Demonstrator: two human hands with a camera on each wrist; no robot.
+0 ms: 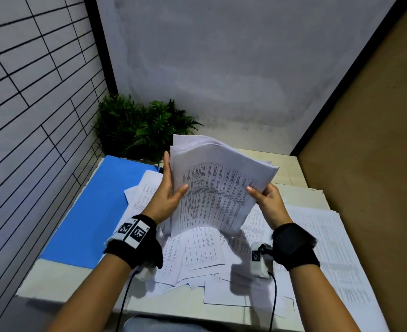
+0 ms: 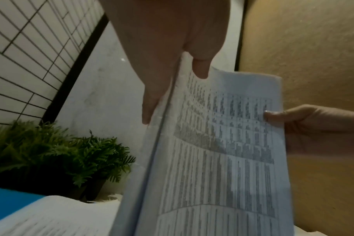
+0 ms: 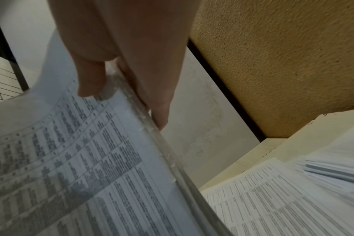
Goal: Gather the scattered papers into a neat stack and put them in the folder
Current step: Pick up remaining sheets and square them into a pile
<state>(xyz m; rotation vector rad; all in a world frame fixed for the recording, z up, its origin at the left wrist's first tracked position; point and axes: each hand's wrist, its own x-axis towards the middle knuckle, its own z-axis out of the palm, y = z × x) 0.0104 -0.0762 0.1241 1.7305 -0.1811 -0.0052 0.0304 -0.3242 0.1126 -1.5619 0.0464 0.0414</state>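
I hold a thick bundle of printed sheets [image 1: 218, 185] upright above the table, its lower part bowed. My left hand [image 1: 171, 190] grips its left edge, thumb on the front and fingers behind; my right hand [image 1: 263, 197] pinches its right edge the same way. The left wrist view shows the bundle [image 2: 222, 151] edge-on with my left hand [image 2: 168, 76] on it. The right wrist view shows the bundle [image 3: 81, 159] under my right hand [image 3: 115, 83]. More printed sheets [image 1: 197, 255] lie scattered underneath. The blue folder [image 1: 94, 212] lies flat on the left.
A green fern plant [image 1: 140, 128] stands at the back left corner against the white wall. A tiled wall runs along the left, a brown board [image 1: 370, 140] along the right. Another spread of sheets [image 1: 329, 248] covers the table's right side. The front table edge [image 1: 78, 300] is near me.
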